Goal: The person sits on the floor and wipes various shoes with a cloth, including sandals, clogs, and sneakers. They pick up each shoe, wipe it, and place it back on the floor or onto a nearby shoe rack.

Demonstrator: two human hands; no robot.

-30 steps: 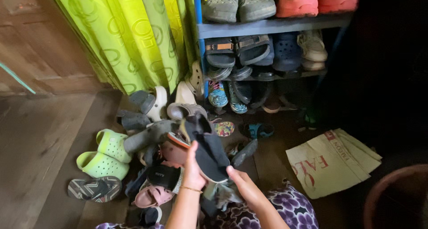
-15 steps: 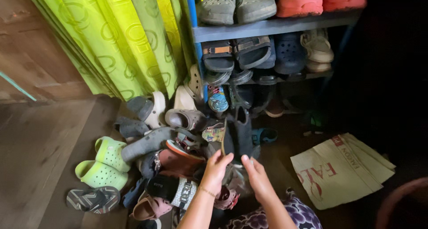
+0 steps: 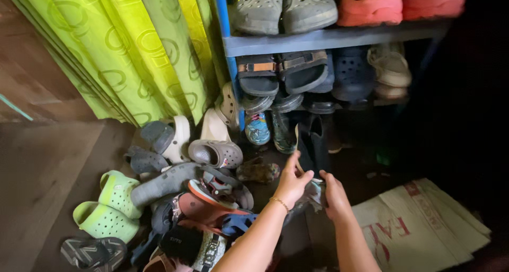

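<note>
Since a second ago both my hands have gone from right over the heap, close to my lap, out toward the bottom of the blue-framed shoe rack (image 3: 318,39), and the pair of dark flat slip-on shoes (image 3: 314,145) has travelled with them. Back then the pair lay across my palms above the pile; now it stands nearly upright, toes up, right in front of the rack's lowest level, next to the small patterned blue kids' shoes (image 3: 258,128). So it looks like that pair is about to leave the pile for good, though it isn't actually parked on anything yet as far as I can see.

Going big to small: the lime-green patterned curtain (image 3: 132,55) hangs to the left of the rack. Below it the jumbled pile of sandals and clogs (image 3: 196,198) sprawls on the wooden floor, with the pale green perforated clogs (image 3: 106,206) at its left edge. A folded tan woven sack with red print (image 3: 424,224) lies off to the right.

My left hand (image 3: 290,183) has its fingers curled onto the heel end of the dark pair, thumb side up, pinching it. My right hand (image 3: 334,195) sits just beside it, lower down, closed around the bottom of the same pair, though the shadow there makes the exact grip hard to read.
</note>
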